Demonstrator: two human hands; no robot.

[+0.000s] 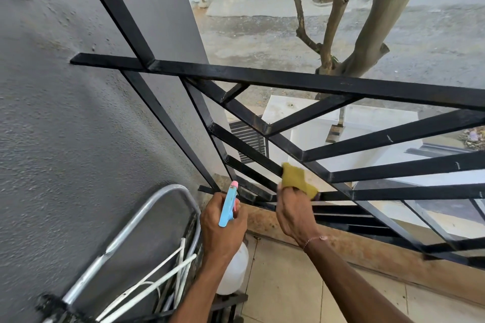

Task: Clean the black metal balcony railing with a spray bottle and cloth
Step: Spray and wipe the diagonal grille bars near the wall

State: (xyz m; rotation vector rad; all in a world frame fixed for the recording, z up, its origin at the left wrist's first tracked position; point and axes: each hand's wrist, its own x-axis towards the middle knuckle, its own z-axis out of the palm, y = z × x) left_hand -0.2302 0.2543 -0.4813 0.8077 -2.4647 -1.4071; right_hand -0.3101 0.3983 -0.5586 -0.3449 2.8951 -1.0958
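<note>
The black metal railing [288, 81] fans out in slanted bars across the view, fixed to the grey wall at the left. My left hand [223, 231] grips a spray bottle [228, 204] with a blue trigger head and pink nozzle, its white body hanging below my wrist; the nozzle points up toward the lower bars. My right hand [294, 215] holds a yellow-green cloth [296, 177] pressed against one of the lower slanted bars near where the bars converge.
A rough grey wall [65, 126] fills the left. A folded metal frame with white tubes [147, 257] leans against it at the lower left. Beige floor tiles [288, 291] lie below. Beyond the railing are a tree trunk [372, 34] and the street.
</note>
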